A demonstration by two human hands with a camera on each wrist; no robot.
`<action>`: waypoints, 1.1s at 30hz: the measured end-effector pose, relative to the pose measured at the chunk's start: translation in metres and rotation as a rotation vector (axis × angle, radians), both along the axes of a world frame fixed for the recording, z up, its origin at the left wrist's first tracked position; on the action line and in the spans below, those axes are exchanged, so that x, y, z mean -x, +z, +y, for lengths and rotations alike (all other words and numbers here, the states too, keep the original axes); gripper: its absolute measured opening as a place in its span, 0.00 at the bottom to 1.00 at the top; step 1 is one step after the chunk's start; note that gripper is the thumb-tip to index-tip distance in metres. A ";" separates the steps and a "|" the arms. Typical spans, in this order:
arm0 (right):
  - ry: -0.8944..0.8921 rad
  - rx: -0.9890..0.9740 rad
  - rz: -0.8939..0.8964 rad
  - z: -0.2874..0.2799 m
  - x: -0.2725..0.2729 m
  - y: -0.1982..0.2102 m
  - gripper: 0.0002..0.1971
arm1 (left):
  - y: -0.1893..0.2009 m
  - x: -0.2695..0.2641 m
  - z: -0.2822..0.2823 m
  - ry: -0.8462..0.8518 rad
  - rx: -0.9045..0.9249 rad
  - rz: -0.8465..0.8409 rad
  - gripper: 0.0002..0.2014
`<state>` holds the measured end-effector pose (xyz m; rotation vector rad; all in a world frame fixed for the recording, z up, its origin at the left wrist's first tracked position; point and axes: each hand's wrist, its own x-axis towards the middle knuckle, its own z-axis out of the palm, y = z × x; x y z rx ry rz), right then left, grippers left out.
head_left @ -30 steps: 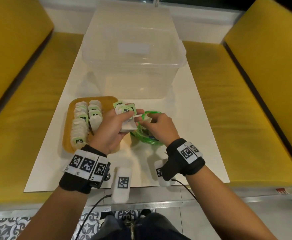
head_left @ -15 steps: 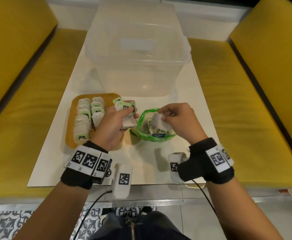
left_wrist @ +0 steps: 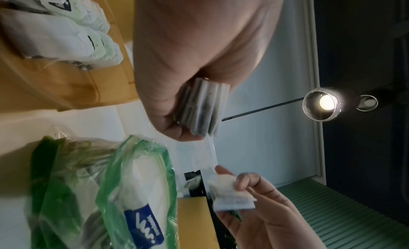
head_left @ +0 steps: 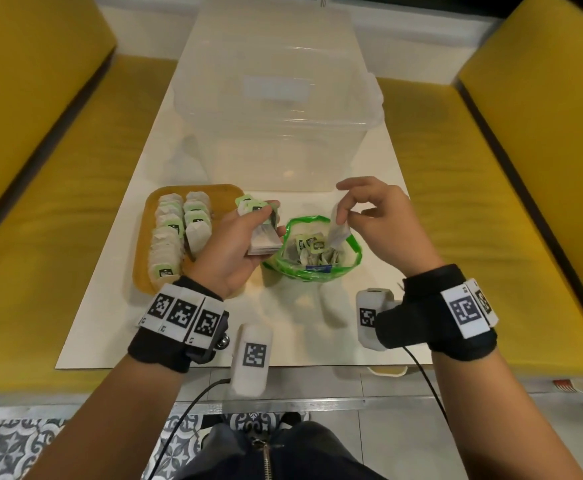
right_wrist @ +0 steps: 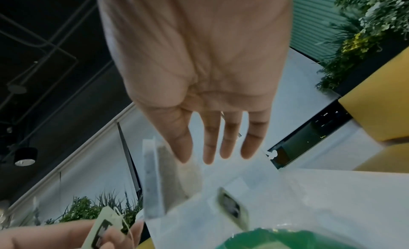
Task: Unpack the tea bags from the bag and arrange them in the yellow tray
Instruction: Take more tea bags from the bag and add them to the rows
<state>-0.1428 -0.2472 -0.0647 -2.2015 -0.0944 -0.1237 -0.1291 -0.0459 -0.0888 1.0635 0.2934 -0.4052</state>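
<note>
Tea bags are the matter here, and the head view is showing them in three places. The right hand [head_left: 383, 223] is pinching one single tea bag [head_left: 338, 230] by its top between thumb and forefinger, so the sachet is hanging with its long axis nearly upright, just above the open mouth of the green bag [head_left: 350, 265]. The left hand [head_left: 238, 251] is gripping a small stack of tea bags [head_left: 264, 239], green tags pointing away from the person, just left of the green bag and at the right edge of the yellow tray [head_left: 221, 199]. I judge that the coming move is a hand-over to the left, since the stack is lying between the hanging sachet and the tray, and the left hand is the nearer one to the tray. The tray is holding two rows of tea bags on its left part; the green bag is still holding several loose ones. A clear plastic tub [head_left: 276, 109] is standing behind, on the white table [head_left: 117, 306]. In the left wrist view the fingers are clamping the stack [left_wrist: 200, 109] edge-on, and the right hand is holding its sachet [left_wrist: 232, 195] beside the green bag [left_wrist: 137, 183]. In the right wrist view the other fingers [right_wrist: 230, 139] are lying straight, and the pinched sachet [right_wrist: 159, 179] is hanging beside them, blurred.
</note>
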 end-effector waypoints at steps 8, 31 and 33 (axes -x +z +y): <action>-0.034 -0.063 -0.250 0.024 0.007 -0.002 0.16 | 0.012 0.015 -0.020 -0.112 0.077 0.015 0.20; -0.104 -0.009 0.038 0.003 0.005 -0.024 0.15 | -0.007 0.013 -0.001 0.087 0.151 -0.053 0.03; -0.031 0.183 0.094 0.007 -0.004 -0.035 0.15 | -0.008 0.012 0.001 0.095 0.171 -0.054 0.04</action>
